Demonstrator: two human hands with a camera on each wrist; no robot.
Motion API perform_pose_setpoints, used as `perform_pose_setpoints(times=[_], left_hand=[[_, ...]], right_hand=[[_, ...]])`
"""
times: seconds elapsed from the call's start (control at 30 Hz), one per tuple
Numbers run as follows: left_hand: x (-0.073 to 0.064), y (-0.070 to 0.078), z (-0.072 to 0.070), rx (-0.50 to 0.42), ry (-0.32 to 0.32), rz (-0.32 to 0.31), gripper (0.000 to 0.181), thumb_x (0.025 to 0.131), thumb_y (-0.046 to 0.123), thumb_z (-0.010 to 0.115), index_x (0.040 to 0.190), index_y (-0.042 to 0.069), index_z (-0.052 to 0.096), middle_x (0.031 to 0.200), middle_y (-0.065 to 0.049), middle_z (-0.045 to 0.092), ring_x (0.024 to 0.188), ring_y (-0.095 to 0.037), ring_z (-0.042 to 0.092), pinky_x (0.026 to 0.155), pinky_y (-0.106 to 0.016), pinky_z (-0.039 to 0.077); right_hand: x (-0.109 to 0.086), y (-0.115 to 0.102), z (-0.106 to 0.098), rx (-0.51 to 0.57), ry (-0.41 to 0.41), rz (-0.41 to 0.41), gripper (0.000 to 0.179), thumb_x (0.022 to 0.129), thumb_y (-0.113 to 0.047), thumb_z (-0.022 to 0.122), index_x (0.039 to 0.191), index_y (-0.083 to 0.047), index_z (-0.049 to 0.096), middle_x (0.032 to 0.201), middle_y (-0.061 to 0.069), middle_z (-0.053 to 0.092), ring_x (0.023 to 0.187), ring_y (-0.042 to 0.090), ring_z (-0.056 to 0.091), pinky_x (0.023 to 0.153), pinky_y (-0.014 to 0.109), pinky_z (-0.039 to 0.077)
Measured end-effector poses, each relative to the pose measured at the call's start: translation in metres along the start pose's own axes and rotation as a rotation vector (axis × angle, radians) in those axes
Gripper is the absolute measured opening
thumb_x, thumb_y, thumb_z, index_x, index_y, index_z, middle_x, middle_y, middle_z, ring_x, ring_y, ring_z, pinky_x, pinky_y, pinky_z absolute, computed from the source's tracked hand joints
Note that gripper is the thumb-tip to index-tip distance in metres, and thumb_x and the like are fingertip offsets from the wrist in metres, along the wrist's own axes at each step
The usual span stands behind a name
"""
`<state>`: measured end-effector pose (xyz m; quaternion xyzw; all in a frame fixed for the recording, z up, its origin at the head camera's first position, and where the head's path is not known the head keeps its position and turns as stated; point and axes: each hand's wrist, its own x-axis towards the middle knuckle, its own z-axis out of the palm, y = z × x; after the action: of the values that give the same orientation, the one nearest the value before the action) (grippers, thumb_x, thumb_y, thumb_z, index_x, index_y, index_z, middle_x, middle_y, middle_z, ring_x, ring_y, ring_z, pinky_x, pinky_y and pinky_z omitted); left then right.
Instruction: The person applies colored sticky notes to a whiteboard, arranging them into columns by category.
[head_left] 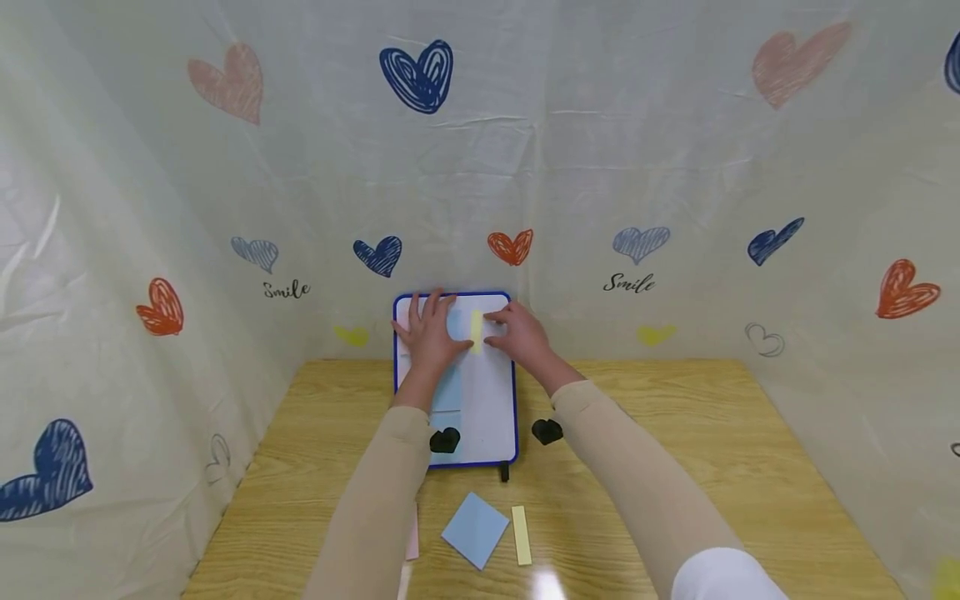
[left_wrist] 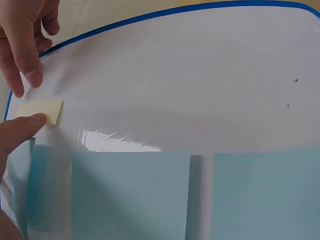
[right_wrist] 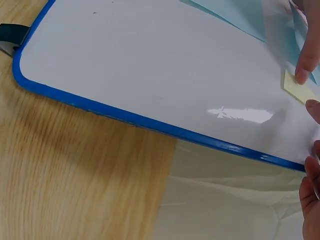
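Note:
A white board with a blue frame leans upright at the back of the table. My left hand lies spread over its upper left part, and the thumb presses a small yellow sticky note onto the surface. Just right of that note is my right hand, its thumb and fingers apart and holding nothing. In the left wrist view, light blue sticky notes line the board beside the yellow one. Pink paper shows behind the left fingers.
On the table in front of the board lie a blue square of paper, a yellow strip and a pink piece partly covered by the left sleeve. A dark tab sticks out below the board. A heart-printed curtain hangs behind.

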<state>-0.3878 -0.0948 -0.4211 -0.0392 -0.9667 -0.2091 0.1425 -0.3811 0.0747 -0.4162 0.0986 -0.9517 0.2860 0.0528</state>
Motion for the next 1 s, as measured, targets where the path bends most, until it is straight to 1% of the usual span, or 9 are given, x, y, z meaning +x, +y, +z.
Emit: perform_pose_setpoints(times=[0.1,0.2,0.27,0.33,0.5,0.6,0.73,0.83,1.0], left_hand=[[-0.007,0.000,-0.003,-0.018,-0.019,0.005,0.085,0.073,0.043,0.084,0.146,0.024,0.043,0.159,-0.002,0.023,0.146,-0.035,0.007,0.106,-0.073,0.000],[-0.015,0.002,-0.008,-0.056,-0.020,0.023,0.084,0.074,0.041,0.084,0.145,0.022,0.044,0.159,-0.003,0.025,0.145,-0.036,0.011,0.107,-0.071,0.001],[-0.021,0.002,-0.010,-0.079,-0.013,0.038,0.083,0.074,0.039,0.085,0.145,0.022,0.045,0.158,-0.004,0.027,0.145,-0.035,0.015,0.109,-0.069,0.004],[-0.028,0.003,-0.012,-0.091,-0.006,0.056,0.082,0.074,0.038,0.085,0.144,0.021,0.045,0.156,-0.005,0.029,0.143,-0.033,0.020,0.111,-0.066,0.010],[-0.045,0.005,-0.015,-0.110,-0.019,0.096,0.081,0.074,0.037,0.085,0.143,0.018,0.047,0.153,-0.008,0.036,0.139,-0.030,0.030,0.111,-0.058,0.023],[-0.056,0.007,-0.015,-0.136,-0.045,0.115,0.080,0.074,0.035,0.086,0.142,0.018,0.047,0.150,-0.009,0.039,0.136,-0.032,0.035,0.109,-0.057,0.029],[-0.073,0.008,-0.015,-0.183,-0.059,0.143,0.078,0.073,0.032,0.087,0.140,0.018,0.049,0.144,-0.009,0.045,0.131,-0.031,0.041,0.105,-0.055,0.035],[-0.089,0.008,-0.014,-0.236,-0.073,0.160,0.078,0.073,0.028,0.088,0.140,0.017,0.049,0.141,-0.009,0.048,0.128,-0.032,0.043,0.103,-0.054,0.038],[-0.118,0.009,-0.007,-0.321,-0.139,0.170,0.078,0.075,0.025,0.086,0.142,0.017,0.048,0.139,-0.009,0.049,0.127,-0.033,0.045,0.099,-0.051,0.043]], right_hand=[[-0.008,0.003,-0.001,0.067,-0.006,0.005,0.045,0.086,-0.024,0.077,0.128,-0.015,0.065,0.110,0.005,0.055,0.097,0.021,0.052,0.077,0.030,0.052],[-0.016,0.008,0.000,0.135,-0.001,0.002,0.044,0.085,-0.024,0.077,0.127,-0.016,0.067,0.108,0.003,0.055,0.092,0.020,0.051,0.070,0.028,0.052],[-0.022,0.010,-0.001,0.176,0.003,-0.006,0.043,0.085,-0.024,0.078,0.125,-0.016,0.067,0.107,0.003,0.055,0.092,0.020,0.051,0.068,0.027,0.051],[-0.027,0.011,-0.001,0.206,0.003,-0.021,0.042,0.084,-0.024,0.079,0.125,-0.016,0.068,0.107,0.002,0.056,0.093,0.020,0.052,0.068,0.027,0.052],[-0.045,0.014,-0.006,0.298,-0.008,-0.047,0.043,0.084,-0.022,0.079,0.124,-0.014,0.068,0.112,0.006,0.058,0.100,0.028,0.055,0.073,0.031,0.054],[-0.058,0.018,-0.006,0.347,-0.008,-0.067,0.044,0.084,-0.021,0.079,0.125,-0.012,0.067,0.115,0.009,0.058,0.102,0.031,0.056,0.079,0.036,0.052],[-0.077,0.025,-0.002,0.416,-0.003,-0.095,0.043,0.083,-0.017,0.079,0.124,-0.009,0.067,0.117,0.010,0.059,0.103,0.031,0.056,0.086,0.042,0.049],[-0.095,0.030,0.004,0.469,-0.002,-0.115,0.044,0.083,-0.015,0.079,0.123,-0.006,0.067,0.118,0.010,0.060,0.105,0.033,0.056,0.090,0.050,0.047],[-0.126,0.041,0.013,0.541,-0.017,-0.129,0.044,0.082,-0.011,0.079,0.123,-0.003,0.066,0.118,0.011,0.061,0.106,0.038,0.056,0.092,0.057,0.044]])
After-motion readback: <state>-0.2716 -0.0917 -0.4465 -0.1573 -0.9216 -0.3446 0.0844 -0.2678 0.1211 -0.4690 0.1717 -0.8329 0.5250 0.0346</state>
